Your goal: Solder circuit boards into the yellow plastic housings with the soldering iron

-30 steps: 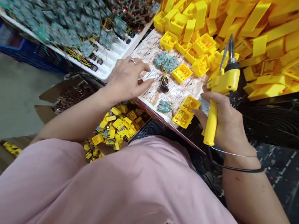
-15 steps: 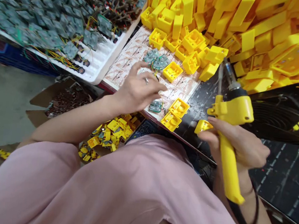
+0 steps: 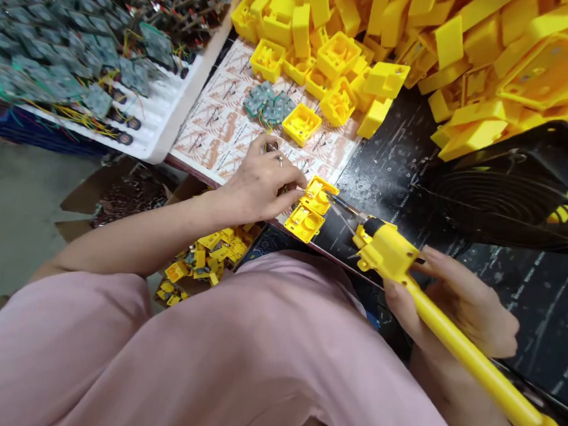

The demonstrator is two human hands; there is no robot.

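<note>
Head view: your right hand (image 3: 455,310) wraps the yellow soldering gun (image 3: 393,254), thumb on the near side and fingers curled round the far side of its grip, with the long handle slanting down to the right. Its metal tip (image 3: 347,208) reaches left to the upper yellow box (image 3: 320,195), over its right edge; you cannot tell from here whether it touches anything inside. Your left hand (image 3: 264,183) comes in from the other side, thumb and forefinger brought close together at that same box's left edge; whether they pinch something small there cannot be told. The lower yellow box (image 3: 305,224) sits right against the upper one, open side up, both at the near edge of the table (image 3: 394,163). Beyond your left hand, a few green circuit boards (image 3: 276,108) lie on the patterned sheet (image 3: 212,129), just beside another open yellow box (image 3: 301,125). Further back a heap of yellow boxes (image 3: 432,33) fills the far side, while the white tray (image 3: 170,118) to your left carries many more boards with wires. A black fan-shaped thing (image 3: 522,182) stands beyond your right hand.
</note>
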